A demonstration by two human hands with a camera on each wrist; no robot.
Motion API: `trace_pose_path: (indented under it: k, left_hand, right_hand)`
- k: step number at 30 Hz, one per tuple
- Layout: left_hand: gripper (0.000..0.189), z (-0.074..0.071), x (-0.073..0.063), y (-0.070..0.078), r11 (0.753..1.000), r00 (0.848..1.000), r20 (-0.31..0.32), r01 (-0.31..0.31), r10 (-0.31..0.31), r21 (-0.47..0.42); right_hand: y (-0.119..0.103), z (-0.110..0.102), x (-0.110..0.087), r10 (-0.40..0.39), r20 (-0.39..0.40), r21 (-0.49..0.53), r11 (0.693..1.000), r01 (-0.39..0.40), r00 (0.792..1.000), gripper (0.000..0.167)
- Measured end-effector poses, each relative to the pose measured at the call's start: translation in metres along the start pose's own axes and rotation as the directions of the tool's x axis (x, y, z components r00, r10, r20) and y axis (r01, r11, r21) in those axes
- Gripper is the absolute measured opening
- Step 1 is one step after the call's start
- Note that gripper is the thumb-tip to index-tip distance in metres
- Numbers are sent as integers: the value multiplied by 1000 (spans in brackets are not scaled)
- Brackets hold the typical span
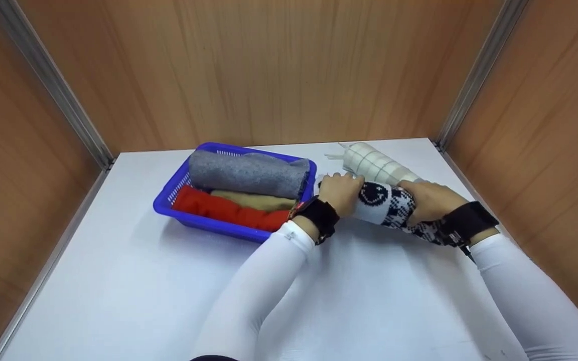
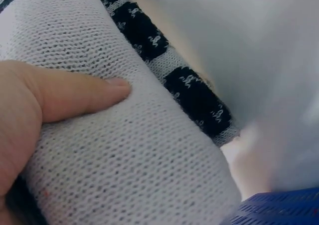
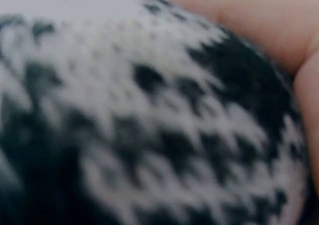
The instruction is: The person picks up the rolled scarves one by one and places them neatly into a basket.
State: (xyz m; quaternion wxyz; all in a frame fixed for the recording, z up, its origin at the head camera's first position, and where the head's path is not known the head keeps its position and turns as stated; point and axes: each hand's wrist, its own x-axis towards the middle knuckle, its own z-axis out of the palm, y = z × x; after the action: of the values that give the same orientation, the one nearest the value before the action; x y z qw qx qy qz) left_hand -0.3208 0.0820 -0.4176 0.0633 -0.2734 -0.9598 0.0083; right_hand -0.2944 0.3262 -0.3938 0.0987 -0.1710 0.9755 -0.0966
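Head view, grip: left hand [image 1: 341, 193] and right hand [image 1: 430, 200] wrap round the knit roll [image 1: 373, 198], likely to keep it from unrolling.
Knit roll: just right of the blue basket [image 1: 219, 225], left hand nearest it.
Checked cloth [image 1: 377, 163]: right of the basket, behind the knit roll.
Basket load: grey cloth [image 1: 249, 175], tan cloth [image 1: 256, 200], red cloth [image 1: 229, 208], apparently laid lengthwise to fit.

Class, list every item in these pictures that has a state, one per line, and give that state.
Blue perforated plastic basket: upright, holding three cloths.
Grey fabric: rolled, inside the basket.
Red cloth: bundled lengthwise, inside the basket.
Tan cloth: inside the basket, partly hidden.
Black-and-white knitted fabric: rolled, held.
White checked cloth: rolled, outside the basket.
Left hand: gripping the knitted fabric.
Right hand: gripping the knitted fabric.
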Motion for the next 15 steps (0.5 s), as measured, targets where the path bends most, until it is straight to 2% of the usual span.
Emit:
trace_pose_path:
  k: [6, 15]
  left_hand:
    - [41, -10, 1, 4, 1000, 1000, -13, -15, 15, -10]
    - [37, -30, -1, 3, 999, 999, -36, -33, 33, 7]
  right_hand:
    - [2, -12, -7, 1, -18, -12, 1000, -1, 1000, 75]
    - [-1, -29, -14, -45, -41, 6, 999, 45, 998, 74]
